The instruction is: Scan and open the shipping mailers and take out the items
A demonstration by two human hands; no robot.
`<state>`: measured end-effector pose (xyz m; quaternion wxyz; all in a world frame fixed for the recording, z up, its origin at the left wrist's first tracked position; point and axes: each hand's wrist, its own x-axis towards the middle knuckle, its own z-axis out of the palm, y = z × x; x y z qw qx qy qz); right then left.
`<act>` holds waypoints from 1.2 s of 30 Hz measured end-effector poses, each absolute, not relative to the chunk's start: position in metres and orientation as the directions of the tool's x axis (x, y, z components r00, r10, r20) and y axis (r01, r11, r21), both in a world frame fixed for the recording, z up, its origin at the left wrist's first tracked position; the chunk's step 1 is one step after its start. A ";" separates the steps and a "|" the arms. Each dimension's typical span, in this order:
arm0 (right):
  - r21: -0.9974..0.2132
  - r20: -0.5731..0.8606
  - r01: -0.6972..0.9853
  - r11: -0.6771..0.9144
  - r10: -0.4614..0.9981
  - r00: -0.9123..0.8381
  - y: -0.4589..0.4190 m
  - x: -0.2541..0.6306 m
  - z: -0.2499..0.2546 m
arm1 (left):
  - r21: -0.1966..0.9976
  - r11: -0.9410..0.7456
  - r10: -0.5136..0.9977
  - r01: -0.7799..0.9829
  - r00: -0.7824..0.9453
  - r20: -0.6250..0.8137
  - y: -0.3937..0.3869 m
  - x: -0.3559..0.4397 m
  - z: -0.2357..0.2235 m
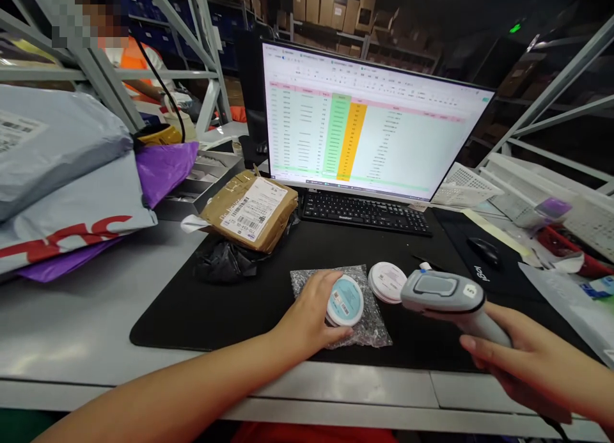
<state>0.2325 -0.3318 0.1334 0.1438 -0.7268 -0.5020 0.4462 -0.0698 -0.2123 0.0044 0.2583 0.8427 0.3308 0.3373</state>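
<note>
My left hand (314, 305) is curled around the side of a round white jar with a light blue label (346, 300), which carries a barcode. Under the jar lies a sheet of bubble wrap (371, 321). Close to its right edge is a second round white container with a pale printed label (387, 281). A grey handheld barcode scanner (444, 293) is gripped in my right hand (522, 353), its head pointing left over the black mat, just right of the pale container.
Behind my hands, a monitor (378, 123) shows a coloured spreadsheet above a black keyboard (367, 213). A taped brown carton (252, 209) sits left, beside grey mailing bags (62, 155). A mouse (483, 251) and white baskets (465, 186) are at right. Another person (139, 66) is beyond the frame.
</note>
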 end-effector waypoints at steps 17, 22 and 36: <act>-0.646 -0.540 0.588 -0.486 0.836 0.099 -0.309 0.276 0.133 | 0.658 -0.600 0.771 0.455 0.547 0.325 -0.209 -0.070 0.008; -0.632 -0.526 0.618 -0.468 0.844 0.101 -0.308 0.272 0.144 | 0.624 -0.626 0.757 0.469 0.557 0.342 -0.208 -0.069 0.005; -0.605 -0.557 0.659 -0.447 0.829 0.051 -0.296 0.256 0.155 | 0.590 -0.651 0.744 0.478 0.558 0.368 -0.206 -0.070 0.005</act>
